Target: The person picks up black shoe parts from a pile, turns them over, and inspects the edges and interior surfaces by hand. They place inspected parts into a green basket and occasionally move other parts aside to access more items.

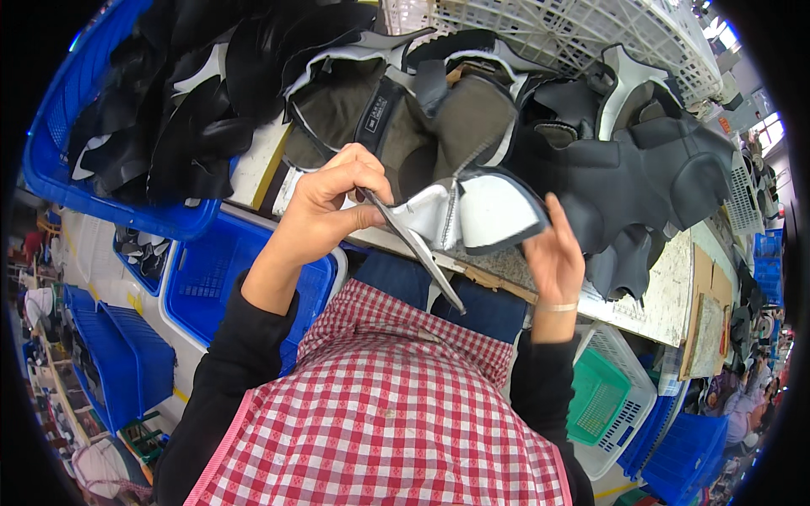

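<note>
Left hand (333, 202) pinching — right (557, 260) seemingly extended

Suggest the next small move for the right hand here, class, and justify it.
Probably close the right hand gently on the stitched piece: its fingers look open beside the white panel's right edge, while the left hand pinches the opposite end.

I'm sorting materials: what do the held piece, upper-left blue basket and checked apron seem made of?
Held piece: perhaps leather or synthetic, smooth white face with zigzag seam. Blue basket: likely moulded plastic, slightly shiny, perforated wall. Checked apron: probably woven fabric, matte, softly creased.
</note>
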